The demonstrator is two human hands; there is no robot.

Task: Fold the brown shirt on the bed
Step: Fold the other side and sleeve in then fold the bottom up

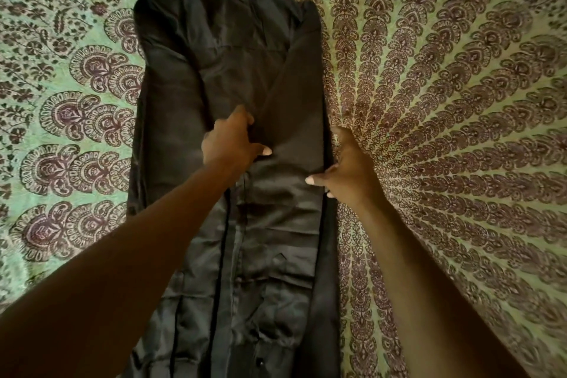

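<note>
On the bed (460,101), the shirt (233,77) is laid lengthwise with both sides folded in, the left hand (228,139) pinching its middle, the right hand (346,169) spread on its edge; crosswise folds are judged left.

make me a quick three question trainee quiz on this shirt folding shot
1. True or false: the dark brown satin shirt lies in a long narrow strip on the green paisley printed bedspread.
2. Which hand rests at the shirt's right edge? A) left B) right
3. Fill in: the left hand presses on the shirt's ____.

Key:
1. True
2. B, the right hand
3. Middle
</note>
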